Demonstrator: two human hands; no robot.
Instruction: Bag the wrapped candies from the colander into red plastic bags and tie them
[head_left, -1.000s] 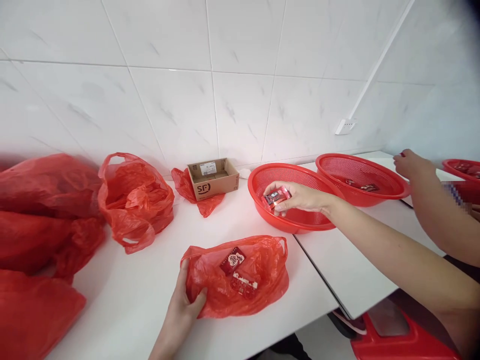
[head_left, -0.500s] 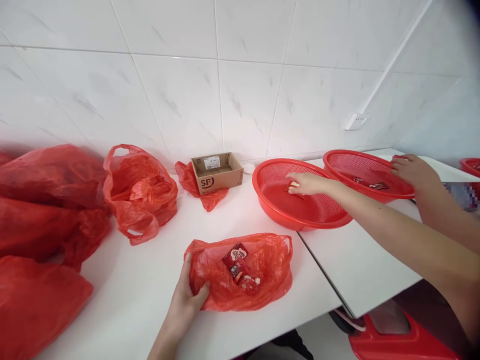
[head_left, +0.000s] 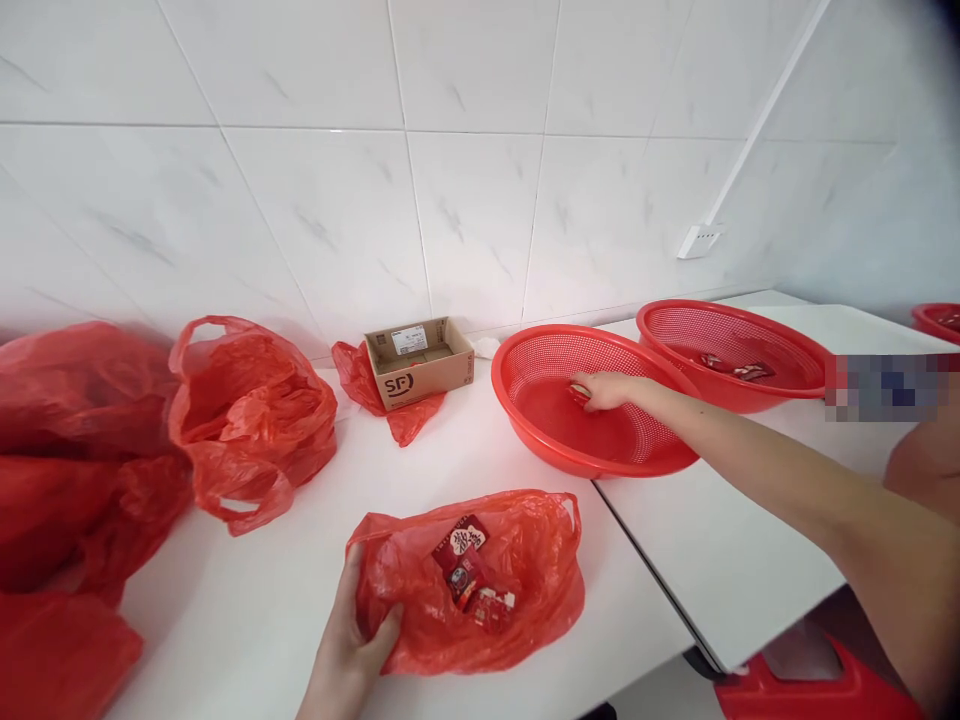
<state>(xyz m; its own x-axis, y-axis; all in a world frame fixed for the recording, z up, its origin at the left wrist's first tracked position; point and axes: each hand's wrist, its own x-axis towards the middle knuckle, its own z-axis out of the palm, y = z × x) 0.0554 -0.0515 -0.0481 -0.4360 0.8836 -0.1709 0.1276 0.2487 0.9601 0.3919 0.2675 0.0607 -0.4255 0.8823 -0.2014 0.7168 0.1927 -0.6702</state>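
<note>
My left hand point(head_left: 360, 625) grips the left edge of an open red plastic bag point(head_left: 525, 560) on the white table. Small dark red packets point(head_left: 463, 565) lie inside that bag. Reaching into the nearer red basket point(head_left: 540, 450), my right hand point(head_left: 600, 390) has its fingers closed round a small red and white packet point(head_left: 578, 391), low near the basket's bottom. The packet is mostly hidden by the fingers.
A cardboard box point(head_left: 431, 378) stands near the wall on a red bag. Full red bags point(head_left: 82, 400) and a rumpled one point(head_left: 255, 410) are at the left. A second red basket point(head_left: 795, 345) holds a few packets. Part of another person's arm point(head_left: 926, 460) shows at the right.
The other person's hand has left the second basket, toward the right. My right hand is slightly lower in the nearer basket, still with the packet. The view has shifted a little.
</note>
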